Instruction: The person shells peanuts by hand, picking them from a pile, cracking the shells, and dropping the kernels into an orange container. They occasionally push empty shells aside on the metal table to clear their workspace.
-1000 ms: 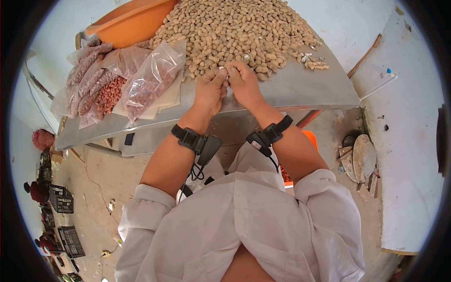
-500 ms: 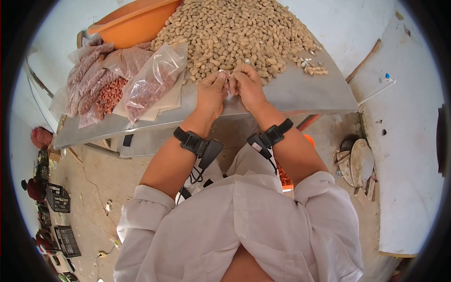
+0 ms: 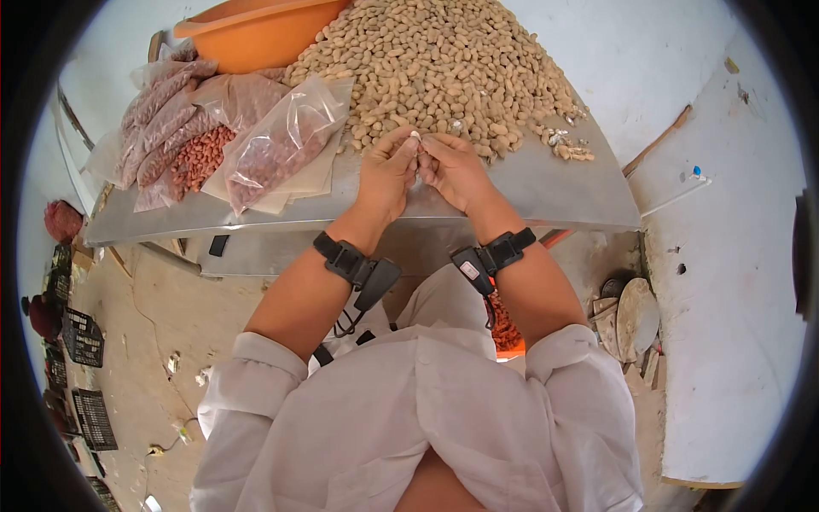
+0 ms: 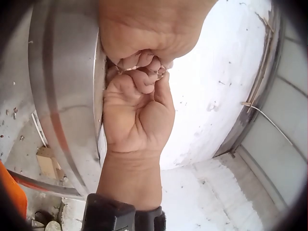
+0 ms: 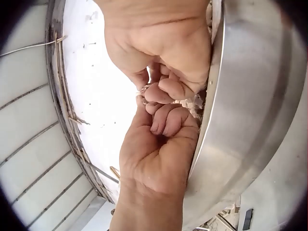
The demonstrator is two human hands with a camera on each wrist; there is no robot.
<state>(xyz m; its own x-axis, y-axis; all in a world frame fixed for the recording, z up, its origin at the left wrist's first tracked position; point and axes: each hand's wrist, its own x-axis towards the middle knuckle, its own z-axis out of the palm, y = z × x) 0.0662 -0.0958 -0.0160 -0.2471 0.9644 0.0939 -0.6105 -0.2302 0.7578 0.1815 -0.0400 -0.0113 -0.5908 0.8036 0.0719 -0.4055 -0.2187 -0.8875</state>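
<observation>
Above the front edge of the steel table (image 3: 529, 189), both hands meet at a small peanut (image 3: 415, 135). My left hand (image 3: 384, 177) pinches it between thumb and fingers, and a pale tip shows above them. From the other side, my right hand (image 3: 461, 175) holds it with thumb and forefinger. In the left wrist view the right hand (image 4: 139, 115) faces the left hand (image 4: 149, 29), fingertips almost together. Most of the peanut is hidden by the fingers. Just beyond the hands lies a large heap of unshelled peanuts (image 3: 452, 77).
Clear plastic bags of red kernels (image 3: 286, 154) lie left of the heap, beside loose kernels (image 3: 200, 158). An orange basin (image 3: 256, 38) stands behind them. Shell scraps (image 3: 563, 141) lie at the heap's right. An orange container of red kernels (image 3: 503, 324) is below the table.
The hands drew slightly apart with the peanut half a second ago and are now closer together again. The head view has shifted slightly.
</observation>
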